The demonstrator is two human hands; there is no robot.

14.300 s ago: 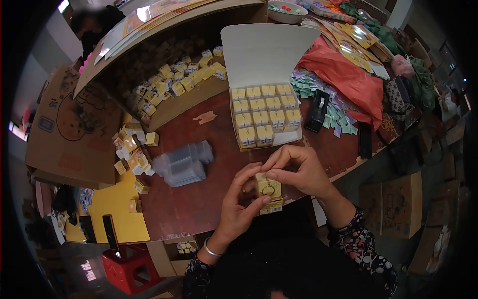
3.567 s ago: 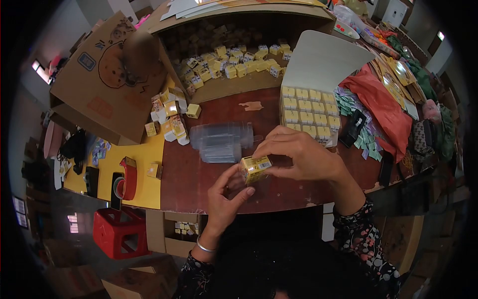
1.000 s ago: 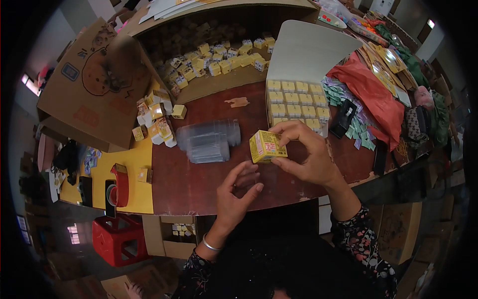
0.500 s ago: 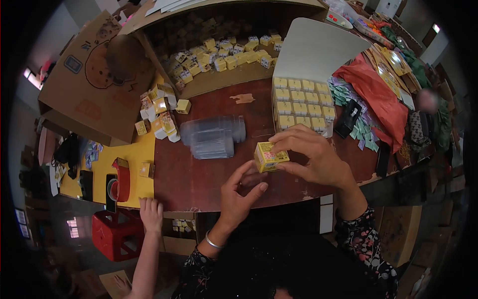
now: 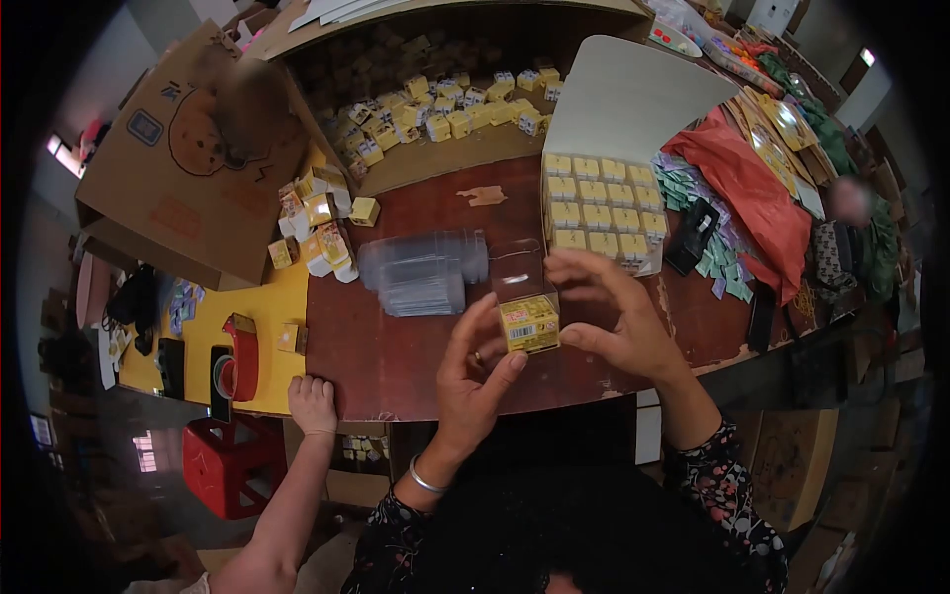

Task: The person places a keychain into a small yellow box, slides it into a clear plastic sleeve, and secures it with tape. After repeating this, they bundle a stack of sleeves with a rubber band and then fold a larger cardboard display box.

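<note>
A small yellow printed box (image 5: 529,325) with a barcode sits upright in my left hand (image 5: 471,371), thumb at its lower left and fingers along its left side. Clear plastic (image 5: 517,281) rises above the box, like the open end of a see-through sleeve. My right hand (image 5: 623,322) is spread at the box's right side; its thumb tip is right at the box edge and its index finger beside the plastic. Just beyond lies a stack of flat clear plastic sleeves (image 5: 421,274). A white carton (image 5: 633,89) with rows of yellow-topped boxes (image 5: 606,205) stands behind my right hand.
A large carton (image 5: 435,173) of loose yellow boxes lies open at the back. Another person's hand (image 5: 313,402) rests on the table's front edge. At left are a red tape dispenser (image 5: 242,358) and stool (image 5: 233,465); at right, a red bag (image 5: 737,183) and small packets.
The yellow box has passed from my right fingers into my left hand, slightly lower, with clear plastic above it. My right fingers have spread. The other person's hand has shifted right.
</note>
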